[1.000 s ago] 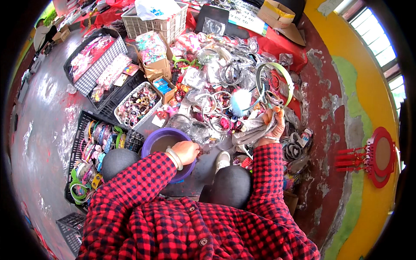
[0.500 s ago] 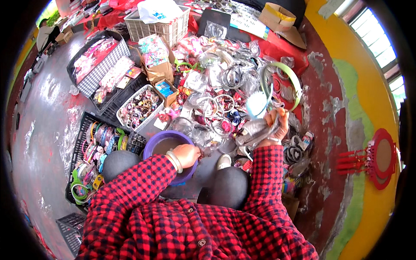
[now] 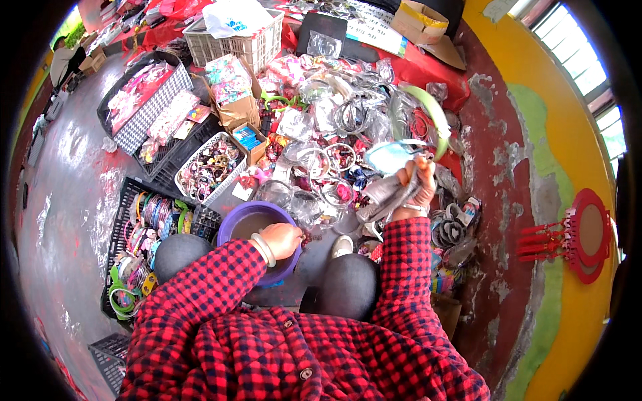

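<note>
Grey cloth (image 3: 382,192) lies bunched in the right hand (image 3: 418,179), seen from the head view: its grip is closed on the fabric, the fingers bent round it. The light green headband (image 3: 433,110) rises just beyond those fingers, blurred, above the right edge of a heap of plastic-wrapped hair accessories (image 3: 314,134); it appears to be held along with the cloth. A pale blue piece (image 3: 390,159) shows beside the fingers, too smeared to name surely.

The left hand (image 3: 281,240) is over the right side of the purple basin (image 3: 227,222), near its rim. Its fingers are curled, but whether that grip holds anything I cannot tell. The basin's inside looks greyish and murky.

Left of the basin, the black crate (image 3: 207,224) carries hairbands, some standing in a row along its far edge. Beyond, the white basket (image 3: 224,186) is full of small hair ties. Red cloth (image 3: 418,70) shows at the heap's far edge.

The step in hand seems to be handling the headband with the cloth, perhaps wiping it; the next move calls for a secure hold on the band and clearance from the heap.
</note>
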The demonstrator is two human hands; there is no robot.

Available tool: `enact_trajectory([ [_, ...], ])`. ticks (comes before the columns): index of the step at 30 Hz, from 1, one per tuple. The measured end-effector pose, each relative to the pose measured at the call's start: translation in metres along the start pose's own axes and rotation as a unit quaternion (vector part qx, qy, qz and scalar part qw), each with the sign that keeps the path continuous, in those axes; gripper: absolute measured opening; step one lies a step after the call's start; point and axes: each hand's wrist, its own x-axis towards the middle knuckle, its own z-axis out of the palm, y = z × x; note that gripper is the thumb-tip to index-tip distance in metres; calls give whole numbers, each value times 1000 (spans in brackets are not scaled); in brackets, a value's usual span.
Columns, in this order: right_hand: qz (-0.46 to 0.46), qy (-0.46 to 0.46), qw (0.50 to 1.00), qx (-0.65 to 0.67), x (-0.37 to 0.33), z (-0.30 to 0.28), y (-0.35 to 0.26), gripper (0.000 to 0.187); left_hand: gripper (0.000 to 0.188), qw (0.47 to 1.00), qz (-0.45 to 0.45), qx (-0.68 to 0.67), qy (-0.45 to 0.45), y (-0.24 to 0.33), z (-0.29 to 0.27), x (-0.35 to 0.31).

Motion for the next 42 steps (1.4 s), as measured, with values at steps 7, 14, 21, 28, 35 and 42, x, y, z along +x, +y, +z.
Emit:
enact_trajectory([
  [7,-2,5,999,-42,0,12,9,15,24,1000,-6,16,-6,-5,3,-4],
  [14,2,-18,999,32,-2,10,3,10,20,986,33,-91,133,-1,-12,9],
  [21,14,-14,1000,-1,-5,14,6,12,42,917,115,-254,286,3,-37,46],
  [28,102,-21,992,-66,-14,21,20,19,54,884,81,-443,125,46,-60,58],
  [35,156,28,981,-115,-21,31,31,10,22,934,110,-308,146,39,-24,88],
  [42,275,136,902,-302,-22,32,30,4,14,966,208,-104,112,35,-8,99],
])
